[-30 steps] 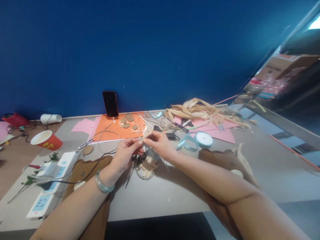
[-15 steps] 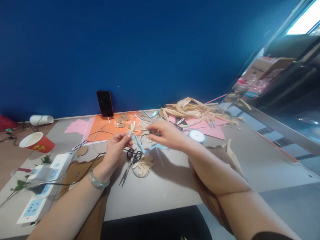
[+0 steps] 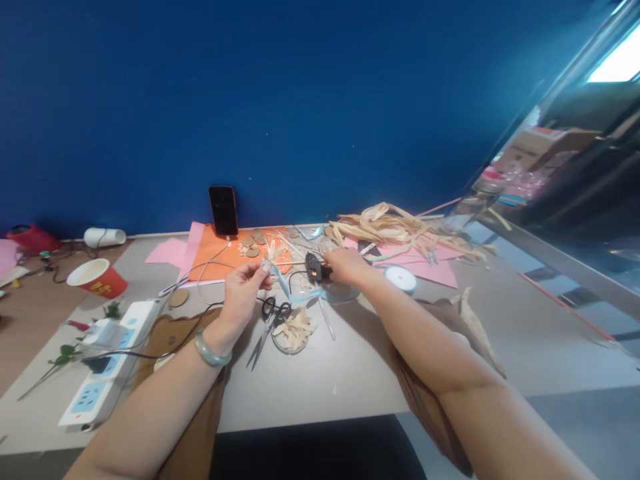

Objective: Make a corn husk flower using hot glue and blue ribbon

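Note:
My left hand (image 3: 245, 287) is closed, its thumb and fingers pinching a small pale corn-husk piece (image 3: 274, 252) tied with light blue ribbon (image 3: 283, 281). The ribbon trails down and to the right across the table. My right hand (image 3: 345, 265) is wrapped round a black glue gun (image 3: 314, 267), and a clear glue stick (image 3: 327, 319) juts from it toward me. Below my left hand lie black-handled scissors (image 3: 267, 327). Beside them sits a small round dish (image 3: 290, 350) heaped with pale husk scraps (image 3: 295, 327).
Dried husks (image 3: 385, 223) pile up at the back right over pink paper. A ribbon spool (image 3: 400, 279) lies right of my right hand. A phone (image 3: 223, 211) leans on the blue wall. A power strip (image 3: 95, 393) and a red paper cup (image 3: 103, 280) stand at left.
My right hand has moved away from my left and now has the glue gun in its grasp. My left hand still pinches the husk piece. The view has shifted slightly.

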Tool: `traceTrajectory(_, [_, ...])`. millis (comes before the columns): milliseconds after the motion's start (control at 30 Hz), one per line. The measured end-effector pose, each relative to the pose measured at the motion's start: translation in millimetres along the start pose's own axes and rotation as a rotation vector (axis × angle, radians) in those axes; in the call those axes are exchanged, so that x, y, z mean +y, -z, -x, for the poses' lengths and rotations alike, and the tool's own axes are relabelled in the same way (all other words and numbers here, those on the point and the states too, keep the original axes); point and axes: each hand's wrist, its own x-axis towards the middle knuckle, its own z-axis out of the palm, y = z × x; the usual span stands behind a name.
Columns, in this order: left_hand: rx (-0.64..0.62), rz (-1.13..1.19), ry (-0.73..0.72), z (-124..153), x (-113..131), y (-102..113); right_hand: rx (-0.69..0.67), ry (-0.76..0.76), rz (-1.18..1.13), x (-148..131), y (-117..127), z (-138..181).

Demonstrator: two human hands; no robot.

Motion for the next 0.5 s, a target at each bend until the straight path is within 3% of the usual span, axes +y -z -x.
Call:
traceTrajectory(233, [0.039,0.021,-0.038,-6.3,0.5,3.4,0.027,0.035,0.006,-5.4,-12.9,-7.7])
traceTrajectory(400, [0.038,0.036,-0.033,-8.0,3.7,5.0,0.094,-0.004,0.003,-6.2,-1.8,-4.7])
traceTrajectory(500, [0.055,0.046,-0.012,-9.3,5.8,4.6,0.204,-0.013,-0.039,-2.7,8.7,-0.4])
